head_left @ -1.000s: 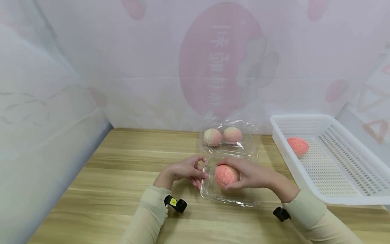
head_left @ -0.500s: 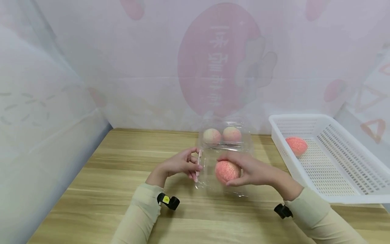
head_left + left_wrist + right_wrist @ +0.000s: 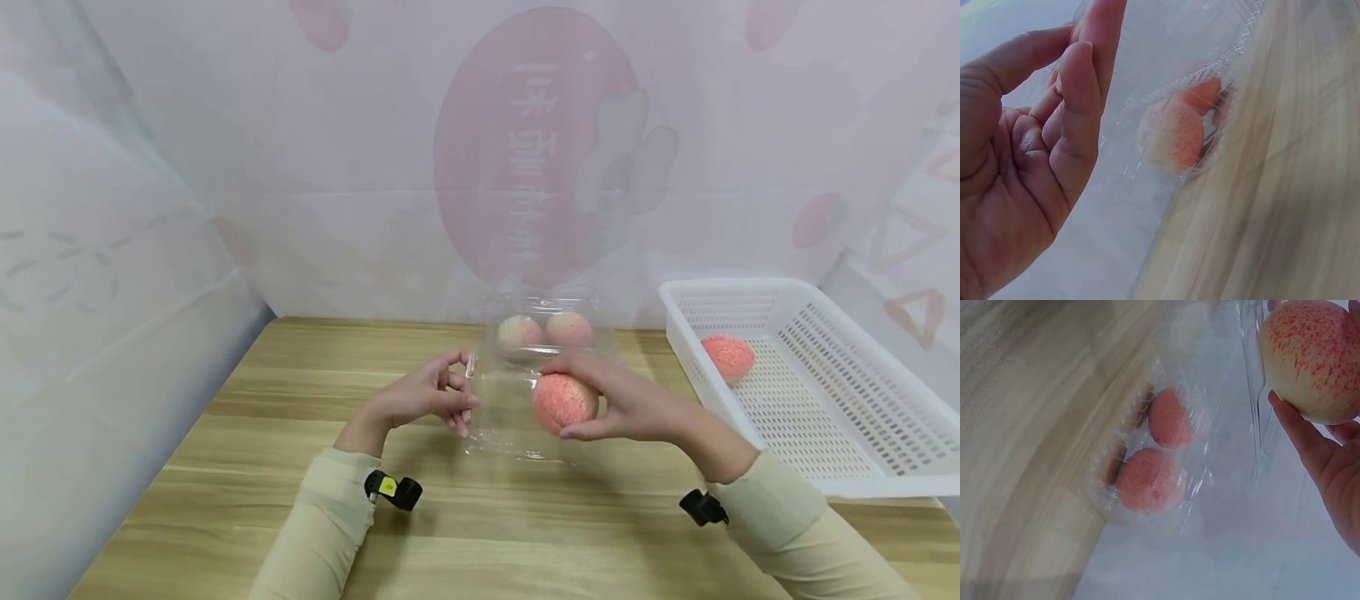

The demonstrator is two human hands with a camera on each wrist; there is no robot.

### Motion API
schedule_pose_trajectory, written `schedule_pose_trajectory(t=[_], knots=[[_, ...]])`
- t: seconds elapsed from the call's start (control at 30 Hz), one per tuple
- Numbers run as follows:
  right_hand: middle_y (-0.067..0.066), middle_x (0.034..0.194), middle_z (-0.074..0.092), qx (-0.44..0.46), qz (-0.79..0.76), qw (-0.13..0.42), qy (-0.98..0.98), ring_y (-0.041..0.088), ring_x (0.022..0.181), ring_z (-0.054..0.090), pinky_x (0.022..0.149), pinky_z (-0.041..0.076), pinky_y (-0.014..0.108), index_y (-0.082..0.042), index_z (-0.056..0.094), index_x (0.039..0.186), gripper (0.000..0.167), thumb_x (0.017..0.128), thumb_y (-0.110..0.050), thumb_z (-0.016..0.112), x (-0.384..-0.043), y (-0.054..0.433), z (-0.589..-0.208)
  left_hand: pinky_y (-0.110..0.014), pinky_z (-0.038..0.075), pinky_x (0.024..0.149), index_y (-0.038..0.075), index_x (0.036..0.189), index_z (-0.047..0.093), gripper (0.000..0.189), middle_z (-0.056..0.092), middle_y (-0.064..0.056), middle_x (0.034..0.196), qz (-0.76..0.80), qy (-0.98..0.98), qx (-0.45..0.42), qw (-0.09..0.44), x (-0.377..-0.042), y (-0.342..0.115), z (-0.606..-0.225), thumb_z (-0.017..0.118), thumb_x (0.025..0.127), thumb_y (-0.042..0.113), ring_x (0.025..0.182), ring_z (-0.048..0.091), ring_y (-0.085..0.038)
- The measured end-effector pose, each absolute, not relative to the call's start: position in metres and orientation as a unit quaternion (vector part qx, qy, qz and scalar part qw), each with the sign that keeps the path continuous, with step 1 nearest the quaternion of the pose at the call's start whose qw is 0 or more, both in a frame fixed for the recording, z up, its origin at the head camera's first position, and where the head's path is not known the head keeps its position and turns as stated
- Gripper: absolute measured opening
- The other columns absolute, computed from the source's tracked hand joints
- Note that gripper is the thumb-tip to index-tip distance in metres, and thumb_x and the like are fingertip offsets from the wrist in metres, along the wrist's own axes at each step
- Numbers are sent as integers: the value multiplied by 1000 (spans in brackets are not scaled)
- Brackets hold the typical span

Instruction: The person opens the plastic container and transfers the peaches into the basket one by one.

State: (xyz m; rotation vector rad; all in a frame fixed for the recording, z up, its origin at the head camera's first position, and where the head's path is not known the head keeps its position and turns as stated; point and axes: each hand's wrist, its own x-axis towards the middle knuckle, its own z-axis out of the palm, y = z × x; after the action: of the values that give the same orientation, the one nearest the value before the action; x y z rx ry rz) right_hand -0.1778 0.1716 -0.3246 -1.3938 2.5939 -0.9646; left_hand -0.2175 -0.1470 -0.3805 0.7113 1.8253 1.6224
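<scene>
1. Pink peach (image 3: 564, 402) is in the right hand (image 3: 628, 406); the thumb and the fingers are curved around it. In the right wrist view, its skin shows pale yellow with many red speckles.

2. This peach is seen over the near part of a clear plastic container (image 3: 506, 417), which stands open. If the peach touches the plastic, I cannot tell.

3. The left hand (image 3: 422, 396) pinches the left edge of this near part between thumb and fingers. The two hands are apart from each other, with the plastic and the peach between them.

4. In the far part of the container sit the left pale peach (image 3: 521, 334) and the right pale peach (image 3: 569, 331), side by side, cream and pink in colour.

5. To the right there is a white basket (image 3: 813, 429) with holes in its walls and floor. Inside, near its left wall, lies one reddish peach (image 3: 728, 357).

6. Container and basket are on a wood-patterned counter (image 3: 300, 408); behind it hangs a pale cloth (image 3: 337, 150) with pink prints.
</scene>
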Motion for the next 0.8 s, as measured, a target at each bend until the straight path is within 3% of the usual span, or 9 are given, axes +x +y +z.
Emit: schedule_pose_trajectory(t=[0.2, 0.43, 0.8], knots=[[3, 135, 57, -442, -309, 0, 842, 17, 113, 60, 87, 57, 36, -16, 52, 134, 65, 79, -24, 86, -179, 178, -316, -38, 60, 62, 6, 118, 33, 34, 65, -8, 74, 608, 695, 260, 281, -217, -164, -372, 60, 97, 3, 64, 72, -25], [8, 134, 57, -435, -314, -17, 844, 17, 110, 60, 85, 58, 34, -8, 52, 135, 67, 78, -17, 86, -179, 188, -304, -35, 60, 62, 12, 115, 36, 31, 65, -6, 75, 603, 705, 260, 268, -216, -194, -363, 61, 98, 5, 64, 72, -24], [5, 127, 59, -405, -324, -40, 854, 8, 103, 57, 73, 56, 26, -11, 52, 136, 66, 78, -9, 84, -184, 215, -283, -34, 60, 62, 16, 113, 37, 29, 66, -4, 76, 588, 726, 253, 251, -210, -241, -345, 59, 99, 5, 67, 73, -29]])
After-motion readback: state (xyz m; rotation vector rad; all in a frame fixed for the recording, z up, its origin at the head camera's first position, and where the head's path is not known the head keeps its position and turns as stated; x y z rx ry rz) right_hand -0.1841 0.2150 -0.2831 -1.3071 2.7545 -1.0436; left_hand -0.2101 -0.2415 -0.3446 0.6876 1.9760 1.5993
